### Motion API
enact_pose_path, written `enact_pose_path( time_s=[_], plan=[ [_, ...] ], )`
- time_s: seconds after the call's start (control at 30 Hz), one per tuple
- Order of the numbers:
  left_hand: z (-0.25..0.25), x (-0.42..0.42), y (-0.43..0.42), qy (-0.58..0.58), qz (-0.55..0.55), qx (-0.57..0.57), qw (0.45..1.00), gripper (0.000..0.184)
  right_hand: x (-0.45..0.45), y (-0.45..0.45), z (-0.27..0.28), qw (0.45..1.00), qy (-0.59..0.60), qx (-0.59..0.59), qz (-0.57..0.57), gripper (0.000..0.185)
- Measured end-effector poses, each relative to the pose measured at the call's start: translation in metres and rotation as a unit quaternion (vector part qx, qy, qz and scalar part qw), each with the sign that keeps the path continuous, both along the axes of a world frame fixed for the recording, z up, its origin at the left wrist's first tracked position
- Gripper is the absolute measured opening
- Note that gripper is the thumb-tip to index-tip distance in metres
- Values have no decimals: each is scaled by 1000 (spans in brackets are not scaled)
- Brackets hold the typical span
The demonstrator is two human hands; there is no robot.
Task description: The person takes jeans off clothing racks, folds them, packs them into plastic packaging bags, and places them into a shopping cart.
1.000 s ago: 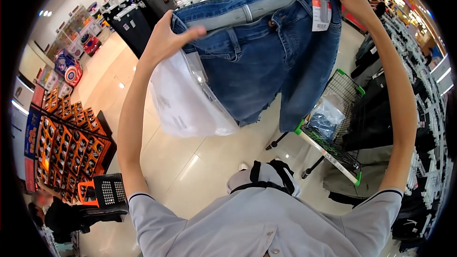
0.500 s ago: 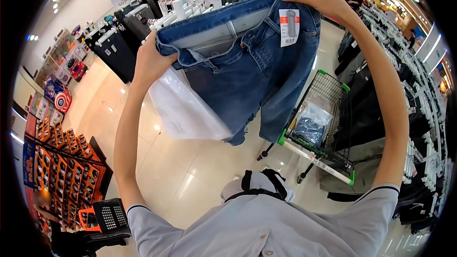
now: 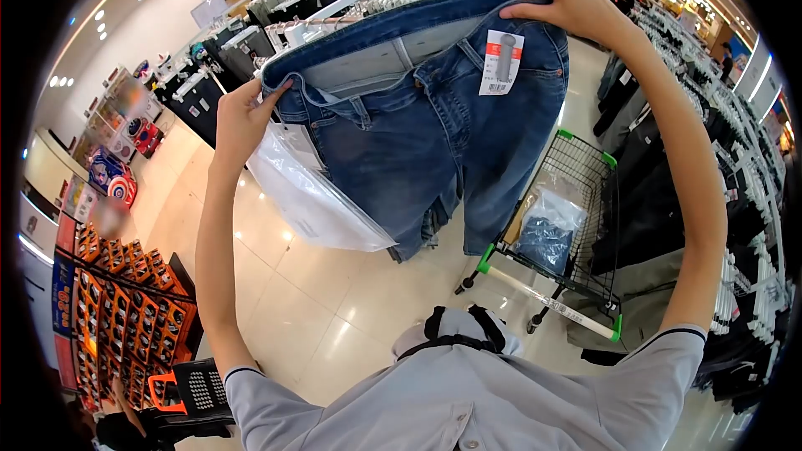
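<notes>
A pair of blue jeans [image 3: 393,150] hangs in front of me, stretched out by its waistband. My left hand [image 3: 244,121] pinches the waistband at its left end. At the other end my right hand [image 3: 576,4] grips it, thumb along the edge. A white and red price tag [image 3: 502,63] with a grey security pin is fixed near the right pocket. Behind the left leg hangs a white plastic bag [image 3: 313,196]; how it is held is hidden. Both legs hang down over the floor, with the left one partly covered by the bag.
A wire shopping cart [image 3: 576,163] with green corners stands at the right, holding a bagged folded denim item [image 3: 547,238]. Racks of dark trousers [image 3: 652,142] line the right side, with more behind. An orange-and-black display shelf [image 3: 134,309] stands at the left, a person's arm [image 3: 127,405] near it.
The waistband is now pulled wider and flatter. My left hand has moved left and slightly down, and my right hand slightly right and down.
</notes>
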State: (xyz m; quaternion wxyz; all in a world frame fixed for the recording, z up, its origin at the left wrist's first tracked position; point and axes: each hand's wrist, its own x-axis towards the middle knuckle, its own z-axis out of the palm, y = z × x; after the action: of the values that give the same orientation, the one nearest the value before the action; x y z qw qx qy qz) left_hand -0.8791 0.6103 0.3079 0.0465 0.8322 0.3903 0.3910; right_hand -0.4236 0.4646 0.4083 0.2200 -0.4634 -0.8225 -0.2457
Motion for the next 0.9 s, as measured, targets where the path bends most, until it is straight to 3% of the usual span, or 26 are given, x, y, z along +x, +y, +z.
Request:
enact_pose_path(
  time_s=[0.07, 0.13, 0.2, 0.23, 0.27, 0.33, 0.37, 0.47, 0.5, 0.53, 0.6, 0.63, 0.73, 0.77, 0.8, 0.87, 0.9],
  plan=[
    [-3, 2, 5, -17, -50, 62, 997, 24, 8, -4, 4, 994, -101, -30, -44, 45],
    [-9, 6, 11, -33, -103, 124, 986, 22, 7, -11, -2, 993, -118, 2, -28, 47],
    [-15, 4, 14, 33, -15, 97, 995, 34, 9, -13, -12, 989, -126, 80, 8, 43],
    [-13, 22, -9, -46, -37, 81, 995, 50, 10, -16, -14, 986, -140, 91, -13, 40],
    [-15, 27, -8, -44, -36, 84, 995, 50, 10, -15, -16, 986, -138, 93, -12, 40],
    [-18, 35, -6, 11, -46, 303, 952, 66, 10, -13, -21, 977, -133, 151, -66, 41],
    [-18, 28, -10, 127, 12, 282, 951, 71, 16, -9, -20, 971, -139, 159, -112, 44],
    [-12, 26, -13, 191, -15, 271, 943, 73, 28, 0, -22, 956, -152, 193, -164, 50],
    [-8, 32, -22, 178, -15, 280, 943, 55, 25, -2, -21, 949, -161, 152, -223, 45],
    [-7, 33, -25, 179, -13, 275, 945, 55, 23, -4, -19, 951, -163, 149, -219, 45],
    [-5, 33, -26, 134, -82, 161, 974, 35, 17, -10, -15, 936, -157, 177, -260, 44],
    [-4, 32, -28, 108, -99, 112, 983, 22, 15, -12, -11, 930, -167, 111, -310, 48],
    [4, 26, -36, 154, -170, 60, 971, 25, 42, 1, -28, 942, -189, 195, -199, 40],
    [2, 28, -34, 132, -205, 97, 965, 33, 44, -1, -29, 938, -174, 134, -267, 34],
    [3, 32, -37, 132, -199, 95, 966, 33, 46, 1, -30, 940, -173, 134, -261, 34],
    [4, 39, -45, 127, -190, 120, 966, 41, 59, 4, -34, 964, -129, 194, -126, 31],
    [1, 39, -37, 113, -161, 125, 972, 49, 59, 4, -36, 981, -74, 124, -127, 29]
  ],
)
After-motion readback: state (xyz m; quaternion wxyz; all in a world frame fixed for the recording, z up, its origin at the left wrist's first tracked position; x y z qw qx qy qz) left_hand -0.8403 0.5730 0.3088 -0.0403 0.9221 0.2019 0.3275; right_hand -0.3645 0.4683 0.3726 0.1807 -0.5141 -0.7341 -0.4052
